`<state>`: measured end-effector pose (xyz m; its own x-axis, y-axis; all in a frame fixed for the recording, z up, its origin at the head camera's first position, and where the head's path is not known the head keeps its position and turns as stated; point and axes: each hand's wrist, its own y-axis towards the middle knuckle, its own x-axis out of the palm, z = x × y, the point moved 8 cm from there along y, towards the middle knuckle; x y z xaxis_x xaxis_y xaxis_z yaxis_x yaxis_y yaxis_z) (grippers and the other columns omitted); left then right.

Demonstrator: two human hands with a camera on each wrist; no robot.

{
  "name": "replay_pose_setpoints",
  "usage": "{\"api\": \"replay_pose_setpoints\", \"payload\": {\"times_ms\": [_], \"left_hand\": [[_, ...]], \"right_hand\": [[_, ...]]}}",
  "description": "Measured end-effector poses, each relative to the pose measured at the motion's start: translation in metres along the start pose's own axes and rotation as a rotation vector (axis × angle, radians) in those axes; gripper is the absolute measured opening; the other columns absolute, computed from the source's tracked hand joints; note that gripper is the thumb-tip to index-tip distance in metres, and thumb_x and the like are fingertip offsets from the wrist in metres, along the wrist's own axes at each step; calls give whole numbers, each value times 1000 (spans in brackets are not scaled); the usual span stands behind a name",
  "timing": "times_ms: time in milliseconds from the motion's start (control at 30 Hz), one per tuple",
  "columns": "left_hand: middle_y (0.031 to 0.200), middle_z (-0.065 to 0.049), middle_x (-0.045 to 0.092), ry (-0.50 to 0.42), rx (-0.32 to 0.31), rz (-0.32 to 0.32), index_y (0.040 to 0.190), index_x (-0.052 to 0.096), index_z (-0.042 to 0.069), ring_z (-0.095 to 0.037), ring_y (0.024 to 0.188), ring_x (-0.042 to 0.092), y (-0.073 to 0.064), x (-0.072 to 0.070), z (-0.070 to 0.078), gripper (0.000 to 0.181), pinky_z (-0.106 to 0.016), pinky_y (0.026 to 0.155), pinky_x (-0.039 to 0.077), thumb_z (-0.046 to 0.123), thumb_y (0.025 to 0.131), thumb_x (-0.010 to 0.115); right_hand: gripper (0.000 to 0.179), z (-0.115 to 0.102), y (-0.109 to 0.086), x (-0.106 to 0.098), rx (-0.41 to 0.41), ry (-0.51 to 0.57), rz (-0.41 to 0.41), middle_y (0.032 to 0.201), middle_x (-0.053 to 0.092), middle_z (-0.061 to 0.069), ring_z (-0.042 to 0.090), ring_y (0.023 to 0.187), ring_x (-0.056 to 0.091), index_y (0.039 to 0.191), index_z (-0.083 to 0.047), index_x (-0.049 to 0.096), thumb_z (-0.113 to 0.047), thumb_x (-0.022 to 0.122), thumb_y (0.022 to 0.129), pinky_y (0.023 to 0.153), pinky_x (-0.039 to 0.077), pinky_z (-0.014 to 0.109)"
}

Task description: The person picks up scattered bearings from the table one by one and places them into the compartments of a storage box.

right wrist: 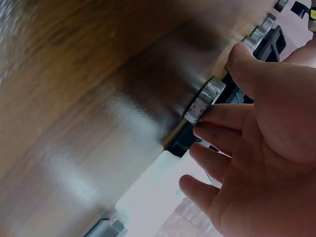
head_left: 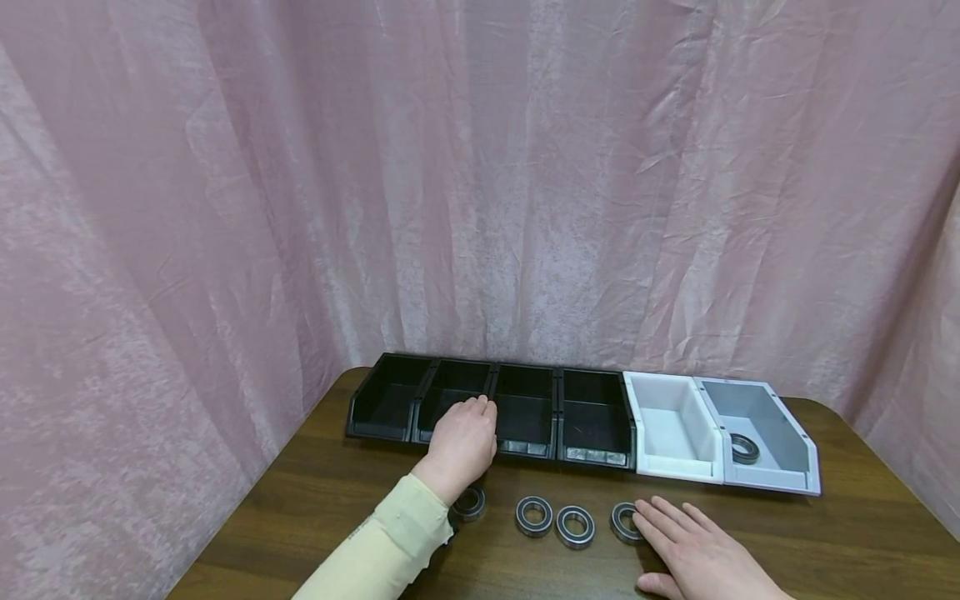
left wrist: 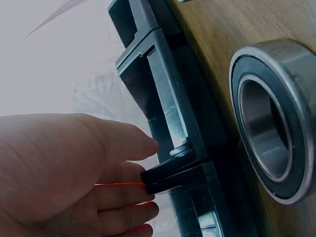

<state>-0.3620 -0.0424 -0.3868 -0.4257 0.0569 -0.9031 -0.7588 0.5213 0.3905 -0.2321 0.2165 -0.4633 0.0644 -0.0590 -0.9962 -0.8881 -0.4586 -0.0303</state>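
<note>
My left hand point(head_left: 462, 437) reaches over the black bins, its fingers forward at the divider between the second and third bins point(head_left: 525, 408). In the left wrist view, its thumb and fingertips are right at the divider's front corner point(left wrist: 170, 173), with no loose thing showing between them. A ball bearing point(head_left: 468, 504) lies on the table below that wrist. My right hand point(head_left: 697, 550) is spread low over the table, fingertips at another bearing point(head_left: 625, 523) and overlapping its right side. Two more bearings, one point(head_left: 534, 516) beside the other point(head_left: 575, 527), lie between the hands.
Several black bins form a row along the back, ending with a white bin point(head_left: 678, 467) and a grey bin point(head_left: 780, 479) at the right. One bearing point(head_left: 744, 448) lies inside the grey bin. A pink curtain point(head_left: 487, 183) hangs behind the wooden table point(head_left: 285, 500).
</note>
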Motion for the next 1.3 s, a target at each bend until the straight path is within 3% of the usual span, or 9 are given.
{"api": "replay_pose_setpoints", "payload": {"times_ms": [267, 533, 867, 1300], "left_hand": [[139, -18, 74, -7, -3, -7, 132, 75, -2, -30, 127, 72, 1, 3, -1, 42, -43, 112, 56, 21, 98, 82], [136, -18, 75, 0, 6, 15, 130, 75, -2, -30, 125, 73, 0, 3, 0, 40, -43, 110, 57, 21, 97, 83], [139, -18, 74, 9, -6, -4, 132, 75, -2, -30, 127, 72, 0, 3, -1, 43, -43, 112, 56, 22, 98, 83], [139, -17, 74, 16, -2, -6, 133, 75, -1, -30, 128, 72, 1, 4, -1, 44, -43, 112, 56, 24, 98, 84]], "right_hand": [[86, -1, 1, -5, -2, -54, 66, 157, 60, 19, 44, 146, 55, 153, -1, 61, -69, 65, 101, 116, 44, 68], [84, 1, 10, -6, 22, -39, 66, 155, 62, 18, 42, 145, 57, 152, 0, 63, -67, 68, 100, 118, 44, 67], [79, 4, 18, -7, 83, 50, 41, 157, 60, 20, 42, 149, 53, 152, 0, 62, -58, 74, 100, 121, 38, 69], [65, -1, 25, -12, 62, -8, 99, 153, 62, 21, 44, 144, 57, 144, 1, 68, -49, 73, 103, 116, 47, 64]]}}
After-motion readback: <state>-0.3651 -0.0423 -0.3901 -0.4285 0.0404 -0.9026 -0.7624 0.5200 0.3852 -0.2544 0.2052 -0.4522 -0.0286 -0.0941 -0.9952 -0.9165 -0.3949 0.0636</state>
